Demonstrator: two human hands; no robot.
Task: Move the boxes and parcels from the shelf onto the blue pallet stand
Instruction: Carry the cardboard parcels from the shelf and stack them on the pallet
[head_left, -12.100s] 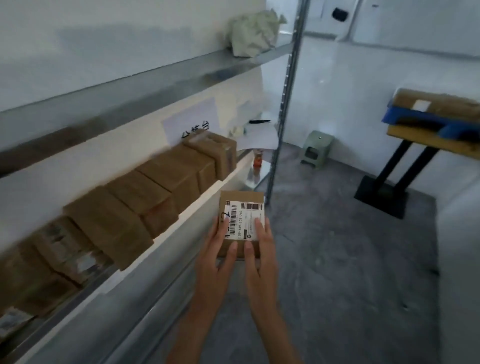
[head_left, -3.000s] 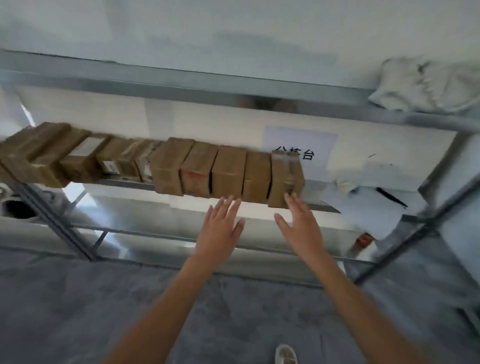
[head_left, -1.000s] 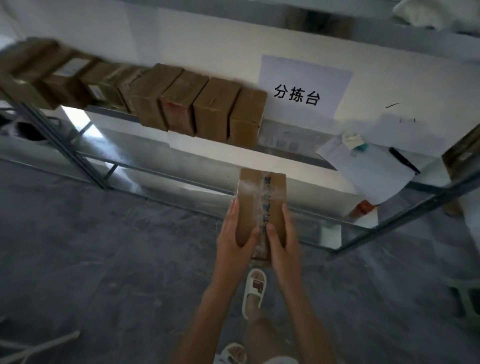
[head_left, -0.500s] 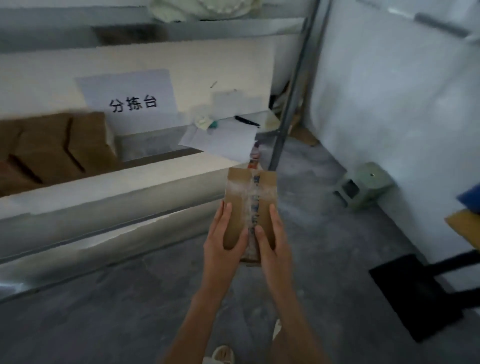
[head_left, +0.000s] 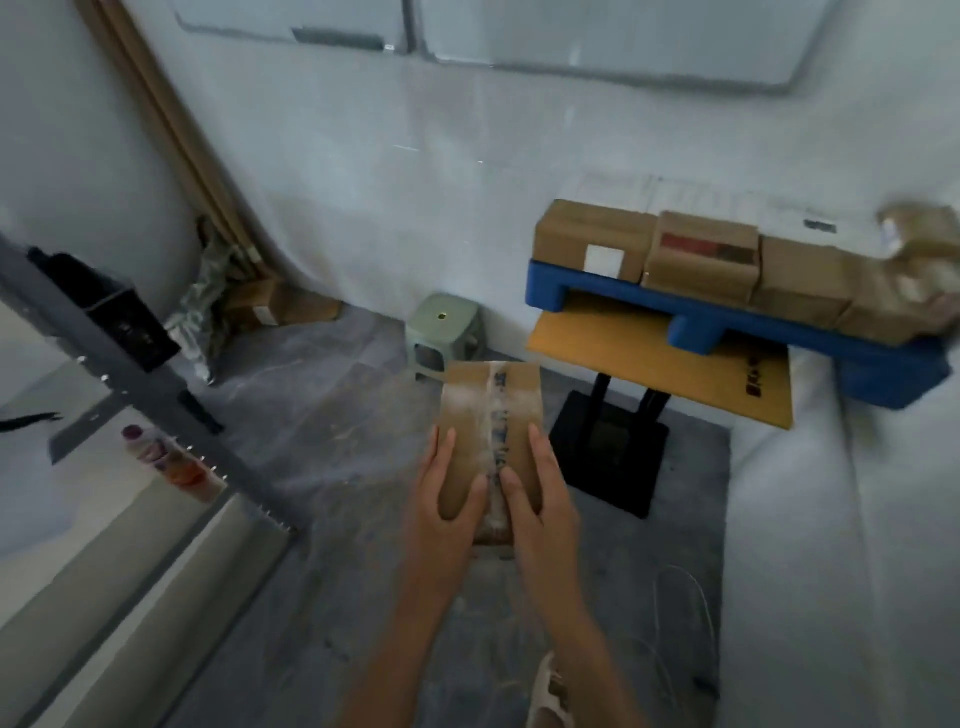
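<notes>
I carry a brown cardboard box (head_left: 491, 402) with a taped seam in front of me, above the grey floor. My left hand (head_left: 444, 499) grips its left side and my right hand (head_left: 540, 501) grips its right side, thumbs on top. The blue pallet (head_left: 691, 317) lies ahead on the right, on a yellow-topped stand (head_left: 660, 364) with a black foot. Several brown boxes (head_left: 701, 257) stand in a row on the pallet. The shelf's grey upright (head_left: 135, 384) crosses the left edge; the boxes left on the shelf are out of view.
A small green stool (head_left: 443, 332) stands by the wall just beyond the carried box. Cardboard and a crumpled bag (head_left: 208, 306) lie in the far left corner. A bottle (head_left: 166, 457) sits on the shelf's lower level. White padding (head_left: 852, 545) covers the right side.
I have turned right, away from the shelf, with the box held in both hands. The pallet with its row of boxes has come fully into view.
</notes>
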